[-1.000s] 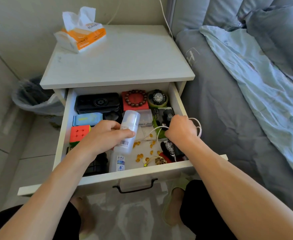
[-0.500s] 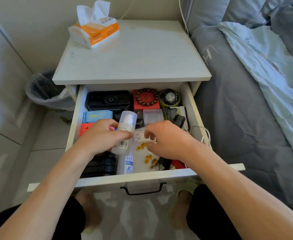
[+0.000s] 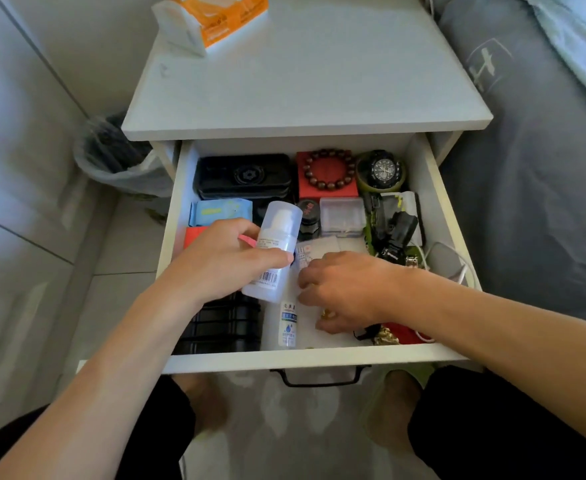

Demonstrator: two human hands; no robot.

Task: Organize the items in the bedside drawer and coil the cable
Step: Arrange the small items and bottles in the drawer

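White wooden drawer point(image 3: 305, 358) pulled open w/ black handle in front. Left hand point(image 3: 222, 261) grips translucent white plastic spray bottle point(image 3: 274, 251), tilted, above drawer's left-centre. Right hand point(image 3: 347, 289) palm down on drawer floor, fingers curled over small yellow bits; can't tell if pinching anything. Thin white cable point(image 3: 457, 268) loose at right wall, draped over rim. Further back: black rectangular case point(image 3: 243, 174), brown bead bracelet point(image 3: 329, 169) on red box, black wristwatch point(image 3: 383, 169). Orange-white tissue pack point(image 3: 215, 19) on nightstand top.
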